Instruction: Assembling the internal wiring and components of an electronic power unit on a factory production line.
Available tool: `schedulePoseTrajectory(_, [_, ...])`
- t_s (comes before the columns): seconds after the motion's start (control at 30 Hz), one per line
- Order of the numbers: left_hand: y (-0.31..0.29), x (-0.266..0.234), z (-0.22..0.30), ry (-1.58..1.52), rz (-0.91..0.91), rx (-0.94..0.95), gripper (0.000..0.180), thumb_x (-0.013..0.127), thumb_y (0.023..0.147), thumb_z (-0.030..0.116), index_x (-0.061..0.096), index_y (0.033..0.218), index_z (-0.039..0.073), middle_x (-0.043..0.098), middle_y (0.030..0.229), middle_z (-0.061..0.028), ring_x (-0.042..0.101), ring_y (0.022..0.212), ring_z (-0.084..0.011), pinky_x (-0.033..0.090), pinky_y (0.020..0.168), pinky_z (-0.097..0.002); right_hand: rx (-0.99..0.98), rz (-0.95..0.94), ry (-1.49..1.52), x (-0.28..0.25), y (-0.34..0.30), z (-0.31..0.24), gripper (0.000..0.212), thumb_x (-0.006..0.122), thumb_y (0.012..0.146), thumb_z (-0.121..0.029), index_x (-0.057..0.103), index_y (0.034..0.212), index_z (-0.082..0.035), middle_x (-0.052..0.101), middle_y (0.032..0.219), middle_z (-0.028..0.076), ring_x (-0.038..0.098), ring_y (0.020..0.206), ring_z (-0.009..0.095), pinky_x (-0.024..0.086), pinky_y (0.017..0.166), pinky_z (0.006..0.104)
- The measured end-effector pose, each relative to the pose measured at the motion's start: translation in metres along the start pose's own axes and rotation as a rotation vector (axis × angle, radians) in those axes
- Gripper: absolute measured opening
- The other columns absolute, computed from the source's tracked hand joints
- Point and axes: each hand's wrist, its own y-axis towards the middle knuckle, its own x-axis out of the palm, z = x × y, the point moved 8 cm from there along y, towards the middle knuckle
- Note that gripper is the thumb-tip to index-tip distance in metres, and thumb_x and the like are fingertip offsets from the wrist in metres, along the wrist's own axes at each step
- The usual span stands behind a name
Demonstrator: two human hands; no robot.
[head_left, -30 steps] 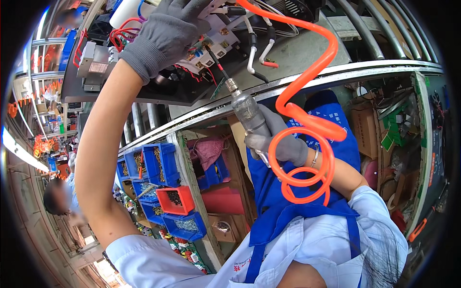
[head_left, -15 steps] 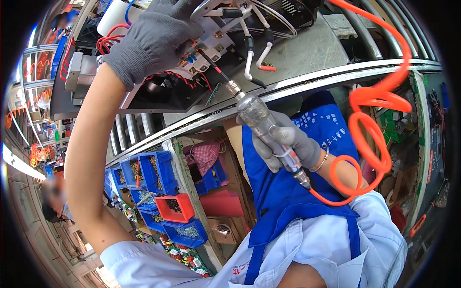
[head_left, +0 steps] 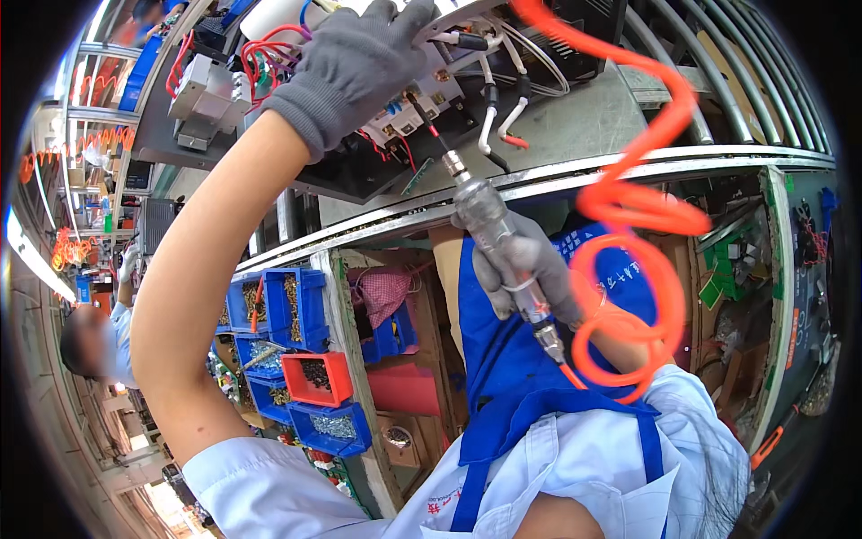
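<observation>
Right hand (head_left: 537,268), grey knit glove, wraps tight round a grey-and-silver cylindrical power screwdriver (head_left: 485,211) near frame centre, its thin dark-and-red bit (head_left: 432,128) slanting up-left to an uncovered electrical assembly of white blocks and red wiring (head_left: 440,88), upper middle. Left hand (head_left: 359,70), same glove, reaches over that assembly, fingers by a pale metal piece (head_left: 460,20), can't tell if gripping. Further out: coiled glossy orange hose (head_left: 651,90), right of centre up to top edge; blue plastic bins (head_left: 313,316) and red plastic bin (head_left: 341,377) holding small hardware, lower left.

Factory assembly workshop: metal rollers (head_left: 702,129), fastener bins (head_left: 312,308), power screwdriver (head_left: 485,214).
</observation>
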Motion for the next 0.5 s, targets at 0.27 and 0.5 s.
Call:
schedulePoseTrajectory(0.27, [0.042, -0.015, 0.006, -0.125, -0.145, 0.043, 0.015, 0.064, 0.078, 0.020, 0.067, 0.081, 0.005, 0.053, 0.112, -0.0165, 0.060, 0.085, -0.0323, 0.053, 0.060, -0.0425, 0.118, -0.151, 0.480, -0.004, -0.003, 0.005, 0.051, 0.052, 0.092, -0.043, 0.048, 0.119, -0.001, 0.056, 0.074, 0.008, 0.056, 0.050, 0.016, 0.052, 0.043, 0.0308])
schedulePoseTrajectory(0.5, [-0.007, 0.028, -0.008, 0.012, -0.749, -0.251, 0.035, 0.075, 0.071, 0.015, 0.066, 0.105, 0.018, 0.049, 0.131, -0.0081, 0.056, 0.111, -0.0280, 0.053, 0.082, -0.0407, 0.004, 0.033, 0.035, -0.005, 0.000, 0.003, 0.041, 0.065, 0.086, -0.026, 0.048, 0.116, -0.004, 0.055, 0.072, 0.003, 0.055, 0.055, 0.010, 0.046, 0.047, 0.0243])
